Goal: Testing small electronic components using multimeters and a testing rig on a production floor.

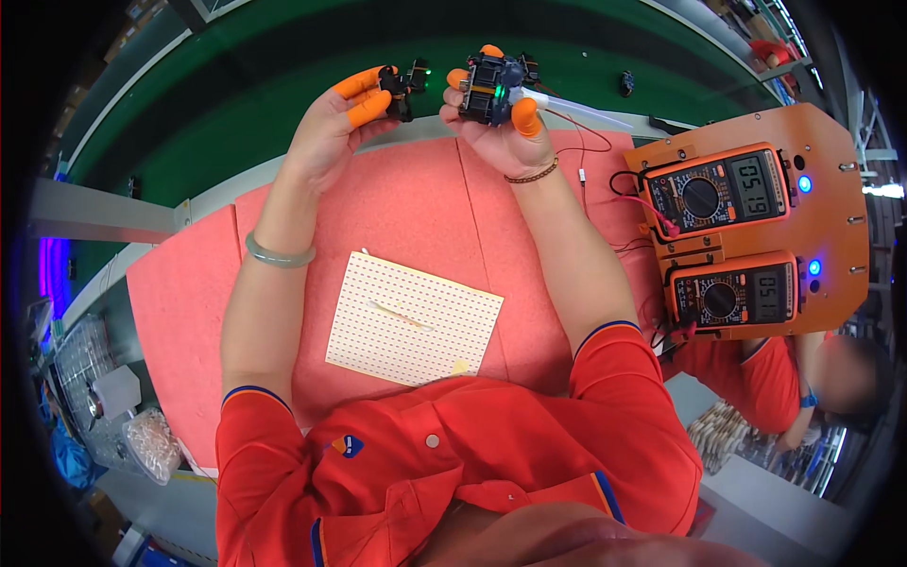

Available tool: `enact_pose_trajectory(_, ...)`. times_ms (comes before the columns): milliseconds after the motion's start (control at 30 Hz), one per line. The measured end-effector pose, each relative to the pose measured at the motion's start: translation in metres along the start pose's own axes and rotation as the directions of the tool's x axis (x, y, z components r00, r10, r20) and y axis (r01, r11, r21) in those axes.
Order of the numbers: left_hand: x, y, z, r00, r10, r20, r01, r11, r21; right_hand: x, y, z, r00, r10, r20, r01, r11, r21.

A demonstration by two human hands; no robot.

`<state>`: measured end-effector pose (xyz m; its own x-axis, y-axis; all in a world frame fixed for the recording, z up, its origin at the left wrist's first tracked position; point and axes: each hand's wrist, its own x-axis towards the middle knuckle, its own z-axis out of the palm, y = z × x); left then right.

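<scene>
My left hand (333,128), with orange finger cots on thumb and fingers, pinches a small black electronic part (404,85) that shows a green light. My right hand (501,128), also in orange finger cots, grips a larger black electronic module (487,87) with a green light on it; a white probe with a red wire (576,113) runs from it to the right. Both are raised over the far edge of the pink mat (378,213), close together but apart.
A cream perforated board (416,321) with a thin stick lies on the mat. An orange fixture (831,151) at right carries two orange digital multimeters (718,194) (735,295). A green conveyor belt (246,85) runs behind. Another person in red (765,378) sits at right. Bagged parts (151,444) lie at lower left.
</scene>
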<state>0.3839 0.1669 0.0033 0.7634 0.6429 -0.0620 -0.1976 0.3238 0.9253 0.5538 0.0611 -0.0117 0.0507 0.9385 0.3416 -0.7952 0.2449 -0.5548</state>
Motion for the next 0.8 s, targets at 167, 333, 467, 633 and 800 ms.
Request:
enact_pose_trajectory(167, -0.002, -0.001, 0.001, 1.0, 0.002, 0.002, -0.002, 1.0, 0.016, -0.003, -0.002, 0.002, 0.999, 0.037, 0.034, -0.036, 0.999, -0.038)
enact_pose_trajectory(333, -0.004, 0.004, 0.004, 1.0, 0.001, 0.021, -0.001, 1.0, 0.011, -0.003, -0.006, 0.006, 0.994, 0.014, 0.108, -0.005, 0.997, -0.083)
enact_pose_trajectory(467, -0.005, 0.001, 0.01, 1.0, 0.014, -0.006, -0.014, 1.0, -0.002, -0.002, -0.003, 0.003, 0.996, 0.089, -0.028, -0.086, 0.991, 0.105)
enact_pose_trajectory(633, -0.003, 0.003, 0.01, 1.0, 0.016, -0.009, -0.016, 0.998, 0.055, 0.001, 0.004, -0.01, 0.996, -0.085, -0.032, 0.083, 0.995, -0.049)
enact_pose_trajectory(800, 0.0, -0.009, 0.008, 0.999, 0.05, 0.007, -0.05, 0.997, 0.055, 0.0, 0.0, -0.004, 0.979, -0.098, -0.178, 0.073, 0.987, -0.141)
